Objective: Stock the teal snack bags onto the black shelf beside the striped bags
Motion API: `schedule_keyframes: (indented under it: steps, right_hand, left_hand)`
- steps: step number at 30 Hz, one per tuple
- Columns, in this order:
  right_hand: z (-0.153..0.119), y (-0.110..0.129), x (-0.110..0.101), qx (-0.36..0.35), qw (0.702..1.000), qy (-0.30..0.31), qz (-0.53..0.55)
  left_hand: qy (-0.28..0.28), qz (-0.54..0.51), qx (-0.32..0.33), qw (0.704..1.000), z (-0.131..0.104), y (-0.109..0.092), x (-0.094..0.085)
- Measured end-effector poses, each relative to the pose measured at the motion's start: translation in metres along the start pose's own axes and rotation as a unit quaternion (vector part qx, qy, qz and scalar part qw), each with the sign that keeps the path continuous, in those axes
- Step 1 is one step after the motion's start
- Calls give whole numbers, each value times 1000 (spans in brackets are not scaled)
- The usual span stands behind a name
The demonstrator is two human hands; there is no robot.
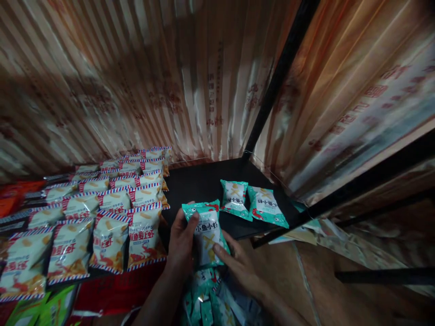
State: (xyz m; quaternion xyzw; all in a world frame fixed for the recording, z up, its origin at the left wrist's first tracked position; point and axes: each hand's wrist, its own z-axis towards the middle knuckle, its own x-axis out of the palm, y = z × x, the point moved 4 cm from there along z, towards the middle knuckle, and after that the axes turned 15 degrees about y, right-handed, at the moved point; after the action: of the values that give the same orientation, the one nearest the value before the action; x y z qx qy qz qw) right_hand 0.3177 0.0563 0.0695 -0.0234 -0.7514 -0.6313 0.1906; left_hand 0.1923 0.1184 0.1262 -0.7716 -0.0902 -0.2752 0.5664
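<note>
My left hand grips the left side of a teal and white snack bag, its thumb near the top corner. On the bag's right side, my right hand presses its thumb on the front. Two similar bags, one beside the other, lie on the black shelf beyond my hands. More teal bags are bunched below the held one, partly hidden by my hands.
Rows of white bags with striped edges fill the shelf's left side. Green packets and a red package are below. A black post rises at the back corner, before hanging sheeting. A black bar crosses at right.
</note>
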Motion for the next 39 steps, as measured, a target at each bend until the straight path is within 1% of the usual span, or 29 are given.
schedule_keyframes:
  steps: [5, 8, 13, 16, 20, 22, 24, 27, 29, 31, 34, 37, 39]
  right_hand:
    - [4, 1, 3, -18, 998, -54, 0]
    - [6, -1, 3, -26, 996, -86, 11]
    - [12, 3, 7, -45, 994, -92, -37]
    - [14, 11, 11, -53, 990, -98, -83]
    - [15, 14, 10, -33, 983, -130, -125]
    - [16, 11, 8, -28, 983, -138, -122]
    - [16, 6, 6, -30, 985, -129, -108]
    - [14, 1, 4, -55, 989, -110, -83]
    - [13, 1, 2, -75, 987, -111, -84]
    - [12, 1, 0, -79, 984, -122, -105]
    - [15, 0, -5, -63, 978, -142, -138]
    - [21, 2, -9, -52, 973, -170, -150]
    - [28, 4, -9, -52, 972, -175, -151]
  left_hand:
    - [18, 80, 3, 997, -7, 1, 3]
    - [14, 125, 9, 992, -11, 4, 3]
    - [-7, 179, 20, 984, -9, 13, -6]
    - [-4, 189, 30, 982, -5, 16, -10]
    - [-14, 193, 35, 980, -3, 15, -14]
    - [-26, 189, 44, 981, -5, 14, -17]
    - [-30, 184, 53, 981, -5, 14, -20]
    - [-29, 199, 63, 977, -5, 14, -23]
    - [-22, 217, 62, 974, -4, 16, -23]
    - [-20, 233, 50, 971, -3, 21, -23]
    - [-31, 263, 36, 964, 0, 28, -23]
    - [-31, 272, 62, 960, 2, 30, -25]
    - [-35, 274, 82, 958, 4, 28, -26]
